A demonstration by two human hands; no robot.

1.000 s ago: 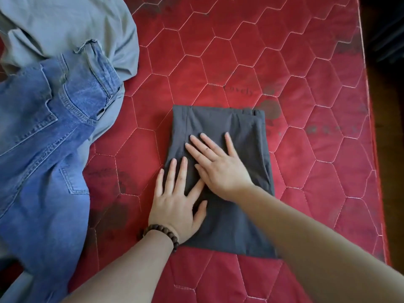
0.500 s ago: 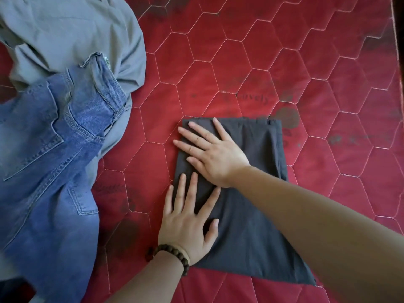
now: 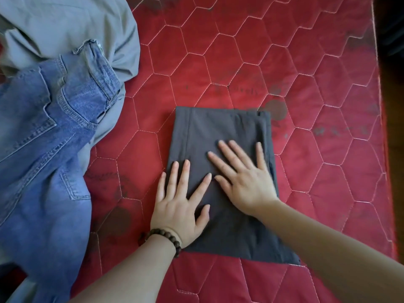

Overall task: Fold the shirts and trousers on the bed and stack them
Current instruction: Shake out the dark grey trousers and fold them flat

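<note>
Red quilted bed point(image 3: 306, 62) fills the view. Both hands lie flat with fingers spread on the folded trousers point(image 3: 220, 132), whose long axis runs away from the fingertips. The left hand point(image 3: 177, 206) presses the near-left edge, the right hand point(image 3: 247, 182) the middle. Unfolded jeans point(image 3: 43, 149) and a shirt point(image 3: 65, 25) lie well left, nearer the left hand.

A red mattress point(image 3: 306, 62) quilted in pale hexagon stitching was seen, marked with dark stains. A dark strip of floor point(image 3: 391, 149) was seen along its right edge.
</note>
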